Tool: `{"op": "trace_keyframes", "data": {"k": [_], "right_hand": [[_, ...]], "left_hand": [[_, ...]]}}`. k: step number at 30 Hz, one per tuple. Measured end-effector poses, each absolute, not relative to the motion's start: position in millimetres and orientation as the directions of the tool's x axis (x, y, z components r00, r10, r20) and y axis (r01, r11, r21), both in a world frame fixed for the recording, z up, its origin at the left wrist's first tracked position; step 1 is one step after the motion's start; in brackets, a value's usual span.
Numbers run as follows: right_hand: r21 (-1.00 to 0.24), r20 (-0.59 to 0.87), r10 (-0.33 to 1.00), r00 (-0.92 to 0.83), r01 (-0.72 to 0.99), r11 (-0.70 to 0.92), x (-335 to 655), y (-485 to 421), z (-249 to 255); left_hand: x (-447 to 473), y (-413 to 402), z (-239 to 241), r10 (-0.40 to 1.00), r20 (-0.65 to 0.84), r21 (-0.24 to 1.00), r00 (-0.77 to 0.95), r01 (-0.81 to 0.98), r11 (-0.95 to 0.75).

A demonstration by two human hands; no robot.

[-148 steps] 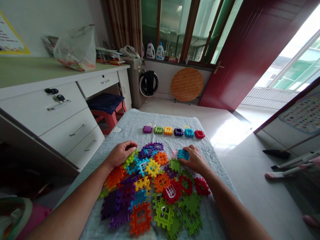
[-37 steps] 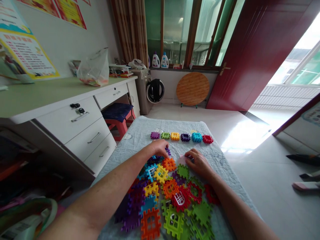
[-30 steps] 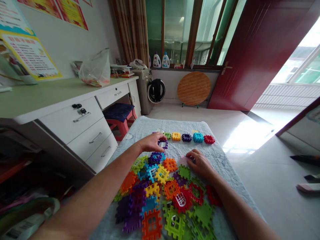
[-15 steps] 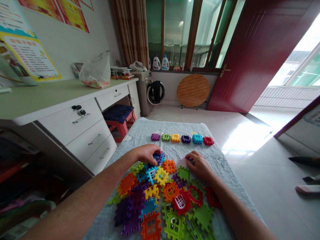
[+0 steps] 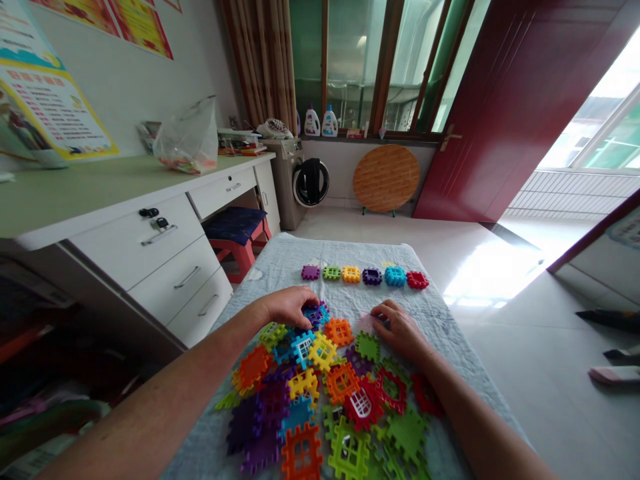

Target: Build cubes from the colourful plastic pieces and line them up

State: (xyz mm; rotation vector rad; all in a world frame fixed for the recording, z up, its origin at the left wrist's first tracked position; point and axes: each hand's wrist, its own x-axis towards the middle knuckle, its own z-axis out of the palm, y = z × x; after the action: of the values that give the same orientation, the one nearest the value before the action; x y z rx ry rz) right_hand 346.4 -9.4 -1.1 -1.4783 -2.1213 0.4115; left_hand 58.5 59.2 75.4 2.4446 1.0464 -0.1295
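Observation:
A heap of colourful interlocking plastic tiles lies on a pale blue quilted cloth. My left hand sits at the heap's far edge, its fingers bent over a purple tile. To the right, my right hand rests on the cloth beside a green tile. Its fingers are curled at a pale pink patch, and what they pinch is hidden. Along the far end of the cloth runs a row of small blocks, from a purple one to a red one.
A white desk with drawers stands on the left, with a red stool under it and a plastic bag on top. A washing machine, a round wooden board and a dark red door are at the back.
A second ago my left hand held a purple tile up near the row. It has come back down onto the heap's far edge. My right hand has stayed put.

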Motion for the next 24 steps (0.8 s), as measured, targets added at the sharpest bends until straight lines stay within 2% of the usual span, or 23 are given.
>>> {"op": "trace_keyframes", "data": {"k": [10,19,24], "right_hand": [[-0.518,0.248,0.929,-0.276,0.772,0.368,347,-9,-2],[-0.516,0.246,0.929,-0.278,0.773,0.368,346,-8,-3],[-0.522,0.241,0.931,-0.273,0.773,0.361,347,-7,-6]], "left_hand": [[60,65,63,0.672,-0.237,0.360,0.702,0.706,-0.610],[47,63,71,0.744,-0.114,0.454,0.658,0.701,-0.550],[23,92,68,0.816,-0.012,0.386,0.578,0.756,-0.529]]}}
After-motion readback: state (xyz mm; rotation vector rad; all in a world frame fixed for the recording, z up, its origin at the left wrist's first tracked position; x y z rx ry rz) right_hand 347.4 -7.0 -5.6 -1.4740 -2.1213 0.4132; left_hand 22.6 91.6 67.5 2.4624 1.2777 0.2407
